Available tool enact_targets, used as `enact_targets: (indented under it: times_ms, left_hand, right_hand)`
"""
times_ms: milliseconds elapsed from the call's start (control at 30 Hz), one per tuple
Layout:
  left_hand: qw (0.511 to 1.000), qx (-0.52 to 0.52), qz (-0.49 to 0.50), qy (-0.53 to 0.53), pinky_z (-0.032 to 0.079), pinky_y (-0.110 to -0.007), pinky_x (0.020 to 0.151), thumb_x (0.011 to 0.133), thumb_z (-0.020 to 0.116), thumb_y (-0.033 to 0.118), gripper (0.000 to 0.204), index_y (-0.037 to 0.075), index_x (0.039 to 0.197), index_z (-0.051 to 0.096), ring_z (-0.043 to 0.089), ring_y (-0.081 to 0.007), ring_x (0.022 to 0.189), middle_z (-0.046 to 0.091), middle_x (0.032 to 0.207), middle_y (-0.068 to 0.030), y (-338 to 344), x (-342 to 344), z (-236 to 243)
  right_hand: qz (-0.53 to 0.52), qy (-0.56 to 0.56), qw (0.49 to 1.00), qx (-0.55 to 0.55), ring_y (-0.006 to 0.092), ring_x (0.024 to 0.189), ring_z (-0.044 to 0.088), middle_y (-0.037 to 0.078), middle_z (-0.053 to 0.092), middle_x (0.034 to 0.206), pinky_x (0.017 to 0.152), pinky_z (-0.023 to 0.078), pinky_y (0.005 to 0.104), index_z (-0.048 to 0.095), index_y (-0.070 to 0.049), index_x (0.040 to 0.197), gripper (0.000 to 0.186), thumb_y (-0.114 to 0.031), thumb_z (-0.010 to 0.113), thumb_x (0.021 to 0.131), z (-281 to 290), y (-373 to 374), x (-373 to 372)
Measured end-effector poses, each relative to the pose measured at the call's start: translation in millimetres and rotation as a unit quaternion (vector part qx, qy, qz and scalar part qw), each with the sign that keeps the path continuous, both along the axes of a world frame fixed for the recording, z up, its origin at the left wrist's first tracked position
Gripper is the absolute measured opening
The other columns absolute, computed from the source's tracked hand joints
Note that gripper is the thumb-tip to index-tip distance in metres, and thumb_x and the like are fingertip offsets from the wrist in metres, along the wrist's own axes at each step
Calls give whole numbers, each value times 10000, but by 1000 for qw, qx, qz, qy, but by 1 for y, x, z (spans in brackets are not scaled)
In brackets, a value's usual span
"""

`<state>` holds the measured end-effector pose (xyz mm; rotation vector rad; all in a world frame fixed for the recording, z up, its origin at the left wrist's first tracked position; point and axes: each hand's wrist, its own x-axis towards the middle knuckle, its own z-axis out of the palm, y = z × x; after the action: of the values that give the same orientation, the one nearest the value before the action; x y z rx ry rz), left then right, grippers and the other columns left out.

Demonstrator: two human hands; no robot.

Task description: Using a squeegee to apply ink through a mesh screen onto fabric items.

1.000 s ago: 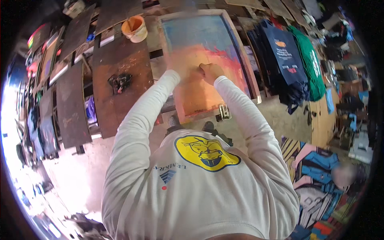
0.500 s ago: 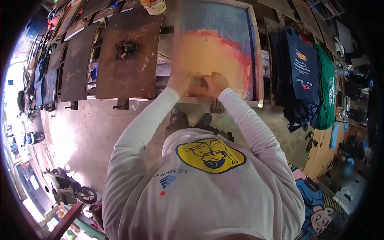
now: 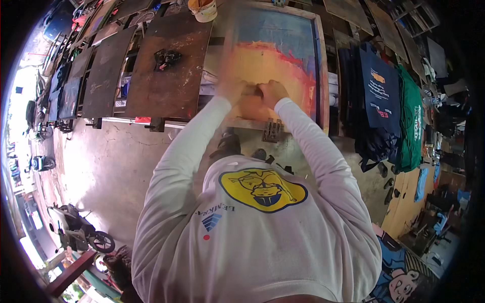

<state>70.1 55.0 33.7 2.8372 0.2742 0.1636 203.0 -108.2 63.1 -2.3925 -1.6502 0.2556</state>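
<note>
A wooden-framed printing screen lies on the bench, its mesh blue at the far part and orange-pink nearer me. My left hand and my right hand are both closed on a dark bar, which looks like a squeegee, over the orange part. The left side of the screen and my left hand are blurred. A metal clamp sits at the screen's near edge, just below my hands.
Dark printing boards line the left, with a crumpled black bundle on one. A white bucket stands at back left. Navy bags and green bags lie right. A motorbike is at lower left.
Since one second ago both hands have come toward the screen's near end and sit side by side on the bar. The view has shifted, showing more floor and the motorbike at left.
</note>
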Motion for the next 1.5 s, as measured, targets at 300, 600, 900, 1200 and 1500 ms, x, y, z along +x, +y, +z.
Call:
enact_targets:
  times_ms: [300, 600, 900, 1200, 1500]
  left_hand:
    - [993, -59, -4, -98, 522, -425, 864, 827, 593, 208, 301, 91, 1101, 638, 631, -304, 1027, 654, 1074, -110, -32, -56, -1]
    - [994, -51, -78, 61, 484, -433, 938, 718, 688, 150, 336, 132, 1051, 726, 638, -307, 1067, 706, 1055, -119, -32, 1, 100]
    - [895, -265, -147, -327, 428, -450, 1018, 827, 734, 182, 347, -21, 1097, 650, 583, -336, 1124, 637, 1167, -167, -122, 29, 194]
    - [886, -363, -185, -222, 470, -419, 942, 832, 712, 110, 293, -22, 1081, 633, 607, -328, 1056, 647, 1100, -166, -182, 45, 153]
    - [868, -407, -215, -184, 494, -376, 881, 827, 705, 70, 196, -13, 998, 661, 631, -286, 949, 666, 992, -138, -240, 47, 144]
  right_hand:
    - [-2, 9, 1000, -13, 362, 809, 664, 169, 693, 859, 776, 543, 449, 691, -56, 973, 666, -681, 662, 744, -7, -24, -45]
    - [-53, 33, 989, 137, 383, 734, 663, 167, 693, 794, 704, 536, 478, 720, -139, 897, 327, -352, 716, 648, 5, -48, -21]
    - [-443, 282, 804, 278, 155, 755, 635, 113, 662, 781, 676, 495, 318, 699, -25, 1050, 321, -222, 743, 801, 74, -154, -53]
    - [-539, 314, 540, 565, 91, 718, 594, 26, 690, 914, 612, 507, 292, 665, -14, 1139, 370, -205, 757, 836, 147, -264, -125]
    - [-580, 225, 567, 539, 84, 845, 609, 37, 697, 969, 719, 512, 266, 672, 2, 1138, 367, -154, 762, 819, 143, -335, -182]
